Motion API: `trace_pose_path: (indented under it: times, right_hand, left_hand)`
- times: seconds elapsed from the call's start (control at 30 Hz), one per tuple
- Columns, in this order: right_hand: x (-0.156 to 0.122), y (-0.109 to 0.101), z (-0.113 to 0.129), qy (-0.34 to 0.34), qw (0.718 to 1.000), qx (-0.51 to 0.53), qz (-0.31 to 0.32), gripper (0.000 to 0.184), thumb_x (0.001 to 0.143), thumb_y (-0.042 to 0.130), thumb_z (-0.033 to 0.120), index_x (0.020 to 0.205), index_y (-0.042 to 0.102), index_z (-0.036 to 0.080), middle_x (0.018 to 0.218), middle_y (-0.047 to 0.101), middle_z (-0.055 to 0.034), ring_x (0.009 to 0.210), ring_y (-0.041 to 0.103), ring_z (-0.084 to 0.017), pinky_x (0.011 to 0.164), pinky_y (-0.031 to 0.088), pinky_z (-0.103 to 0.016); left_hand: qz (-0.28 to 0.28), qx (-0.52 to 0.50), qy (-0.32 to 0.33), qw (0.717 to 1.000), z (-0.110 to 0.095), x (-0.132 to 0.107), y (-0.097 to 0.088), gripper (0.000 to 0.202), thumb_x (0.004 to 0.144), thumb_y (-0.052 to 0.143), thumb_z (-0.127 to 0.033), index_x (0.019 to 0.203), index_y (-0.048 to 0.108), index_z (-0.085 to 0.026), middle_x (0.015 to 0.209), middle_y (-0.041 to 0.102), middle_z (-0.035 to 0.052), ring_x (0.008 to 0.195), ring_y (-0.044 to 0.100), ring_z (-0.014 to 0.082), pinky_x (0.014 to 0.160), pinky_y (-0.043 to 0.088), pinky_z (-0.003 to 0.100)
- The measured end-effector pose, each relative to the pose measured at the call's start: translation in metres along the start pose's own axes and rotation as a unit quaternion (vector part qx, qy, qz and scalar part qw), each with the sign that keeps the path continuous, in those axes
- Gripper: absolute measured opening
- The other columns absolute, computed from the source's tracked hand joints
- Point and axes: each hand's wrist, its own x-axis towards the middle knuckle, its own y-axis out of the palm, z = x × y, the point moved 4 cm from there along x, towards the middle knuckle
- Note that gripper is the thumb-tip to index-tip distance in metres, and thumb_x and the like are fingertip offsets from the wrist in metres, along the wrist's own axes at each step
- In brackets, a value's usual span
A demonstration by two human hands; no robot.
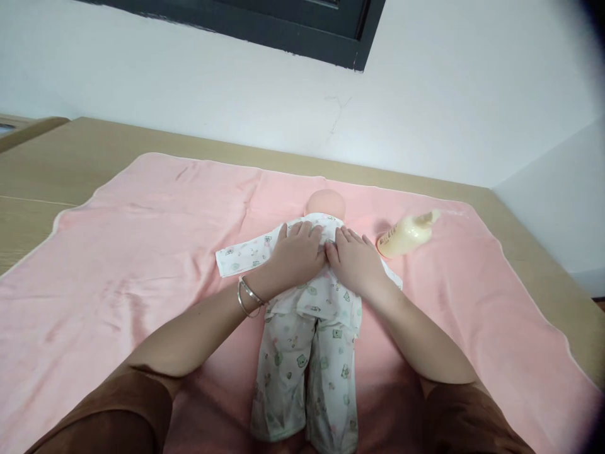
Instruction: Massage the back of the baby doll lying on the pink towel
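Observation:
A baby doll (309,302) in white printed pyjamas lies stretched out with its bald head (326,203) away from me. No facial features show on the part of the head I see. My left hand (299,253) rests flat on the upper left of the doll's torso, fingers extended. On the upper right of the torso lies my right hand (355,260), also flat, its thumb close to my left hand. One sleeve (241,255) of the pyjama top spreads out to the left. The other sleeve is mostly hidden behind my right hand and forearm.
A pink blanket (155,252) covers much of the wooden table (108,142). To the right of the doll's head is a pale yellow pump bottle (406,234). A white wall (265,107) with a dark frame (302,31) borders the table's far side.

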Motion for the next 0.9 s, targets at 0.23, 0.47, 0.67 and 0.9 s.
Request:
trace_pose_path:
  times: [0.23, 0.47, 0.67, 0.9]
  right_hand:
    - [0.023, 0.013, -0.016, 0.011, 0.999, 0.029, -0.022, 0.058, 0.107, 0.025, 0.038, 0.148, 0.047, 0.003, 0.156, 0.049, -0.0248, 0.149, 0.042, -0.034, 0.121, 0.031, -0.053]
    - [0.022, 0.019, -0.012, 0.049, 0.993, 0.109, 0.016, 0.07, 0.108, 0.02, 0.046, 0.161, 0.026, 0.002, 0.172, 0.015, -0.0222, 0.161, 0.005, -0.038, 0.126, 0.012, -0.065]
    - [0.022, 0.015, -0.008, -0.002, 0.987, 0.151, -0.061, 0.065, 0.107, 0.024, 0.042, 0.162, 0.027, 0.008, 0.173, 0.017, -0.0202, 0.162, 0.005, -0.034, 0.126, 0.014, -0.066]
    - [0.017, 0.014, 0.004, -0.186, 0.97, 0.113, -0.109, 0.054, 0.102, 0.039, 0.033, 0.152, 0.049, 0.014, 0.166, 0.038, -0.0139, 0.159, 0.024, -0.028, 0.129, 0.016, -0.057]
  left_hand:
    - [-0.059, -0.107, -0.041, 0.992, 0.022, 0.022, 0.022, 0.039, 0.096, 0.046, -0.03, 0.13, 0.058, -0.016, 0.134, 0.065, 0.0145, 0.129, 0.056, 0.03, 0.117, 0.038, 0.05]
    - [-0.068, -0.125, -0.056, 0.988, 0.023, 0.021, 0.028, 0.041, 0.094, 0.048, -0.029, 0.133, 0.058, -0.017, 0.136, 0.064, 0.0129, 0.131, 0.054, 0.0305, 0.117, 0.038, 0.049]
    - [-0.08, -0.102, -0.016, 0.991, 0.032, 0.025, 0.034, 0.035, 0.099, 0.042, -0.027, 0.126, 0.063, -0.02, 0.131, 0.066, 0.0105, 0.126, 0.057, 0.0277, 0.111, 0.045, 0.046]
    - [-0.102, -0.208, -0.048, 0.971, 0.044, 0.033, 0.023, 0.035, 0.099, 0.034, -0.019, 0.111, 0.067, -0.022, 0.117, 0.07, 0.0093, 0.115, 0.063, 0.0241, 0.101, 0.052, 0.041]
